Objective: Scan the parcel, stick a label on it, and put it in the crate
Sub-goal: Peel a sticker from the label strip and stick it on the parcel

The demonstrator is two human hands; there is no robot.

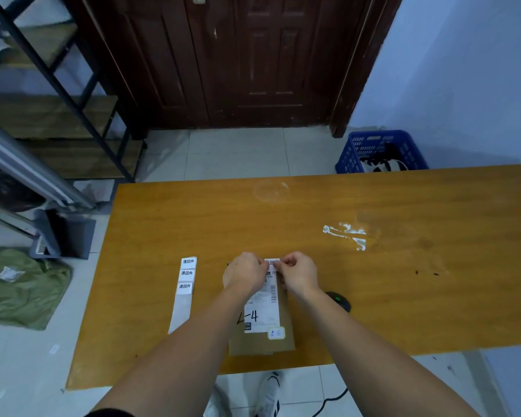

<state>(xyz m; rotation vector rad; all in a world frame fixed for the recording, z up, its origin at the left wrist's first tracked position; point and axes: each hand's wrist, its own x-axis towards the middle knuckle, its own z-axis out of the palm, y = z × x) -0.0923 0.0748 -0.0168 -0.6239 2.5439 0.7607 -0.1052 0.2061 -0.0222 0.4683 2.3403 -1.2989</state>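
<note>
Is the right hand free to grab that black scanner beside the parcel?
Probably not yet: the right hand and left hand both pinch a small label over the parcel. The scanner lies unobstructed nearby.

Three stickers on the label strip [184, 281] each read "退回件". Handwritten "-4" on the parcel [262, 332], its shipping label [265, 308] shows "748"; the rest is too small.

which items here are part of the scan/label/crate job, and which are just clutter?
In the job:
- cardboard parcel
- small white label, pinched by left hand and right hand
- label strip
- black scanner
- blue crate

Lying about:
- tape residue on the wooden table
- green bag on the floor
- metal shelving
</note>
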